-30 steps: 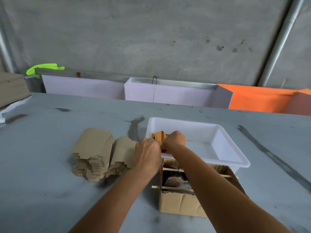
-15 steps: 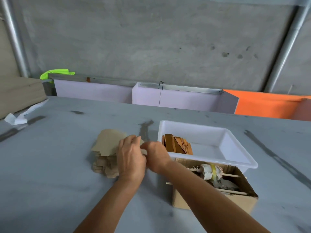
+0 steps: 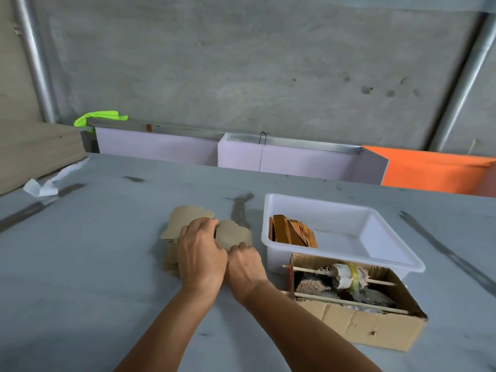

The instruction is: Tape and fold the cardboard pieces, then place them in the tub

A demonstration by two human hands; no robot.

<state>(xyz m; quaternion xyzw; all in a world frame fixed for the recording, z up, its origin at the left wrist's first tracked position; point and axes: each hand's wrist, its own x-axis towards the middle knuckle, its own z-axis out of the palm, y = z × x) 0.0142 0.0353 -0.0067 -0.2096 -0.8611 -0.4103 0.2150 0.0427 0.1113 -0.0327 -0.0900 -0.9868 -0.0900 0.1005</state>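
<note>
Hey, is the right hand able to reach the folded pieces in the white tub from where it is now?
Probably yes. The right hand sits just left of the white tub, and the folded pieces stand at its near-left end, open from above with nothing between.

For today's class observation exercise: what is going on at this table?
A person is working at a grey table. Both the left hand and right hand are on a stack of flat cardboard pieces, apparently picking one up. Folded pieces already stand in the white tub, beside an open cardboard box.
</note>
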